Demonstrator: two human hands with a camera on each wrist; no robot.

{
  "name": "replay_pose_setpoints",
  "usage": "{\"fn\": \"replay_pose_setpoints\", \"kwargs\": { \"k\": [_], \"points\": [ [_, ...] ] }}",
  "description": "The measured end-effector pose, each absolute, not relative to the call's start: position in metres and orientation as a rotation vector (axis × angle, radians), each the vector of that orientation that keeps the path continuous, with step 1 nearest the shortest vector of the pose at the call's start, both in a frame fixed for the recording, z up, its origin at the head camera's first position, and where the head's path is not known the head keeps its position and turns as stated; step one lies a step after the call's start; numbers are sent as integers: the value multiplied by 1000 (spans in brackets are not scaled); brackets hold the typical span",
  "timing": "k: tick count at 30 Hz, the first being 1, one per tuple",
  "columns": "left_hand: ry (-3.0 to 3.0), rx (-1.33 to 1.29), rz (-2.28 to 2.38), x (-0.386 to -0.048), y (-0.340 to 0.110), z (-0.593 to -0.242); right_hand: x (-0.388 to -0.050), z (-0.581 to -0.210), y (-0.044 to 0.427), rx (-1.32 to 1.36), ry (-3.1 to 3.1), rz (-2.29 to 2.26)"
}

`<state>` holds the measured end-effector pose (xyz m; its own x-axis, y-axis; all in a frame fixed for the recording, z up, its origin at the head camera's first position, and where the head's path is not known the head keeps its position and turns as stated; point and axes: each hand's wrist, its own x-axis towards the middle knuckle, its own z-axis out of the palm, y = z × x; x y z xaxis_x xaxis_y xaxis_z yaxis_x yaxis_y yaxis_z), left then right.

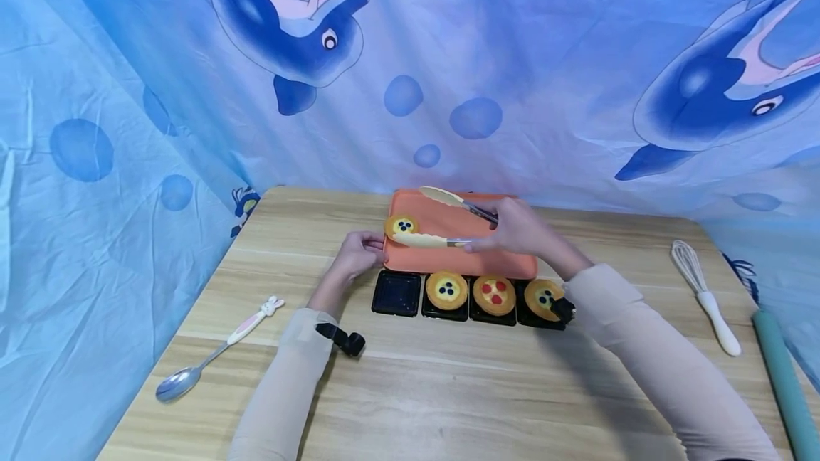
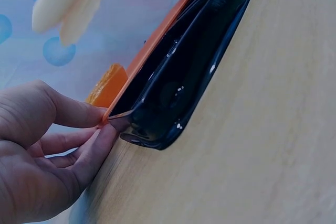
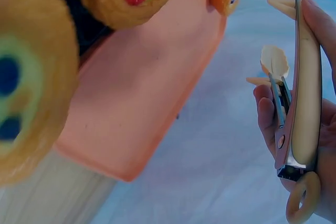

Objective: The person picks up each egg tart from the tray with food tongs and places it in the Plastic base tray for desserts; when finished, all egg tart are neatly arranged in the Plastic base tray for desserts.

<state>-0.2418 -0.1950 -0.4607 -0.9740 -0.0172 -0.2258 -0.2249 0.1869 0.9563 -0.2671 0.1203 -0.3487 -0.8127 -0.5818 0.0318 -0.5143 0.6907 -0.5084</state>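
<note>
My right hand (image 1: 515,230) grips a pair of cream-tipped tongs (image 3: 304,87), their arms spread apart above the orange tray (image 1: 448,260). One tip of the tongs overlaps a blueberry tart (image 1: 403,224) at the tray's left end in the head view; whether it touches, I cannot tell. My left hand (image 2: 47,145) pinches the tray's left front edge between thumb and fingers. Just in front of the tray stands a row of black square holders. The leftmost holder (image 1: 396,294) is bare; the others bear a blueberry tart (image 1: 446,291), a strawberry tart (image 1: 494,295) and another blueberry tart (image 1: 542,299).
On the left of the wooden table (image 1: 423,390) lies a spoon (image 1: 218,352) with a rabbit-topped handle. A whisk (image 1: 705,297) lies at the right, near a green rod (image 1: 786,383) at the table's edge. A blue dolphin-print curtain (image 1: 500,62) hangs behind.
</note>
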Motion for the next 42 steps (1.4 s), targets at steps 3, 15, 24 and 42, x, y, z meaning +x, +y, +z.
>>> {"fn": "replay_pose_setpoints", "kwargs": {
  "k": [3, 15, 24, 42],
  "points": [
    [2290, -240, 1892, -242, -195, -461, -276, -355, 109, -912, 2744, -790],
    [2295, -235, 1923, -242, -189, -459, -289, -377, 87, -859, 2726, -714],
    [2318, -225, 1902, -243, -187, -459, -290, -382, 86, -891, 2710, -761],
    [2312, -243, 1929, -240, -191, -461, -290, -362, 88, -960, 2727, -830]
  ]
}}
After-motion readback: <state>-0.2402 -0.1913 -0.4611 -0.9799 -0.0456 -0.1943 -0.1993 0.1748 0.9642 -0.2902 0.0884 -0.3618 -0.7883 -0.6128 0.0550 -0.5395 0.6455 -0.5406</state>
